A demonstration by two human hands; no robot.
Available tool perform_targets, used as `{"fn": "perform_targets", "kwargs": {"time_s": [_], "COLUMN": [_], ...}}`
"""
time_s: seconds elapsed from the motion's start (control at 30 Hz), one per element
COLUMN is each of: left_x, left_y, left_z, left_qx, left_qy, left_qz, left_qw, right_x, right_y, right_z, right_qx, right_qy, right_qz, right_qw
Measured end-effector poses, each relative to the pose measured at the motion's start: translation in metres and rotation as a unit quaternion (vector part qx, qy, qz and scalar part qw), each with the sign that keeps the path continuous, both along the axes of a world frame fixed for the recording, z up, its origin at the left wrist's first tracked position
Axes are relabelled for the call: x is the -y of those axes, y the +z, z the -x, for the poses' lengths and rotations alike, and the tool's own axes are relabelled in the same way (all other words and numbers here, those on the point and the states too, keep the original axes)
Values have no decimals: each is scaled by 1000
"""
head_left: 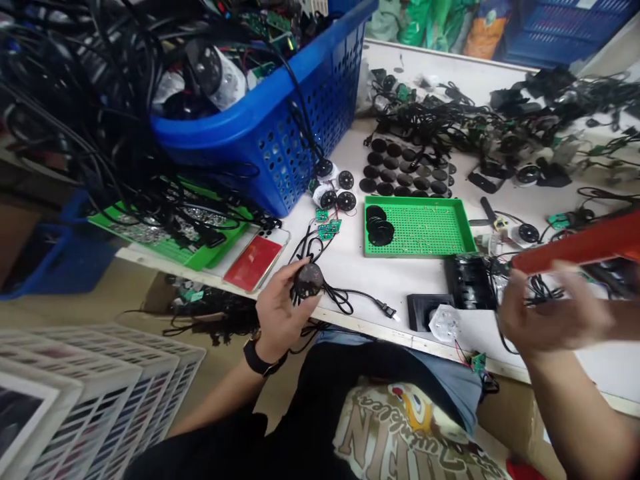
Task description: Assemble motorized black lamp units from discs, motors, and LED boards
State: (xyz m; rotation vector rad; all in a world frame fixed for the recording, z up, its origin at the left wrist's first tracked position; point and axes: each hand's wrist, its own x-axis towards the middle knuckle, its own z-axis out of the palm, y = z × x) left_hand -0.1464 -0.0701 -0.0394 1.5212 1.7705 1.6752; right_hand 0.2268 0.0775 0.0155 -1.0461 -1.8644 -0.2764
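Observation:
My left hand (280, 313) grips a round black disc (309, 280) with a black cable, which runs to a two-pin plug (385, 310) on the white table (400, 280). Small green circuit boards (327, 227) lie just beyond that hand. My right hand (553, 310) is blurred and curls under an orange-red tool (580, 243), whose exact kind I cannot tell. A thin black wire (535, 300) loops past those fingers. A black rectangular holder (470, 283) lies just left of my right hand.
A blue perforated basket (280, 147) full of cables stands at the far left. A green tray (425, 227) holds black discs (380, 227). Rows of similar discs (405, 167) and tangled wired parts (450, 117) cover the back. White crates (100, 393) stand at lower left.

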Motion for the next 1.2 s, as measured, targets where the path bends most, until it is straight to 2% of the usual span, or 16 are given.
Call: {"fn": "perform_targets", "kwargs": {"time_s": [0.07, 0.1, 0.17, 0.27, 0.33, 0.4, 0.5, 0.6, 0.7, 0.8, 0.9, 0.97, 1.07, 1.2], "left_x": [2, 3, 6, 9, 11, 11, 10, 6, -2, -10, -16, -20, -24, -28], "left_y": [-5, -7, -9, -7, -4, 1, 7, 12, 13, 12, 12, 13, 16, 21], "left_z": [-4, -8, -20, -39, -49, -55, -60, -62, -67, -74, -83, -90, -101, -113], "left_qx": [43, 48, 42, 40, 40, 34, 16, -14, -43, -63, -79, -97, -127, -141], "left_qy": [-28, -40, -63, -113, -148, -169, -185, -185, -166, -164, -168, -168, -164, -170], "left_qz": [-29, -32, -26, -26, -34, -48, -51, -20, 17, 30, 21, 4, -12, -15], "left_qw": [998, 998, 997, 992, 988, 984, 981, 983, 985, 984, 982, 981, 978, 975], "right_x": [3, 0, -15, -48, -68, -81, -89, -89, -77, -46, -2, 26, 55, 66], "right_y": [2, 2, -2, -17, -28, -36, -43, -39, -24, 0, 18, 20, 13, 6], "right_z": [35, 53, 85, 120, 133, 141, 147, 148, 139, 122, 104, 95, 87, 76], "right_qx": [104, 139, 169, 202, 213, 218, 212, 186, 148, 62, -111, -166, -200, -231], "right_qy": [98, 132, 155, 106, 77, 63, 59, 64, 80, 157, 275, 286, 262, 238], "right_qz": [-17, 16, 167, 370, 414, 427, 451, 469, 473, 494, 554, 574, 568, 541], "right_qw": [990, 981, 959, 901, 882, 876, 865, 861, 865, 853, 778, 749, 754, 773]}}
